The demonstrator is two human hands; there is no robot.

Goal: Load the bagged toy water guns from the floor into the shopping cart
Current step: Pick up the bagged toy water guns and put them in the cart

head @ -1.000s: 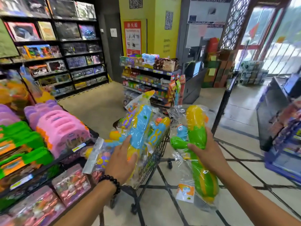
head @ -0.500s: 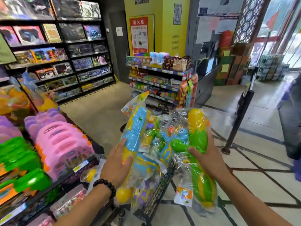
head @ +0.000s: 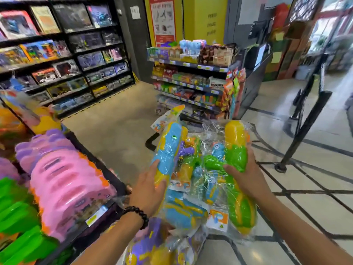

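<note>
Hands work over the heaped cart [head: 152, 139]: left hand [head: 150, 190] presses flat-fingered on a blue water gun [head: 169, 150], right hand [head: 246, 178] grips a green one [head: 236, 155] beside it (slick bags could slide off).

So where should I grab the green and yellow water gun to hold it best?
Grab the green gun round its fat green middle, coming from the right side, just as the right hand does now. It stands nearly upright in a slippery clear bag, so curl your fingers round the body, not the loose plastic. The cart pile crowds its left side.
</note>
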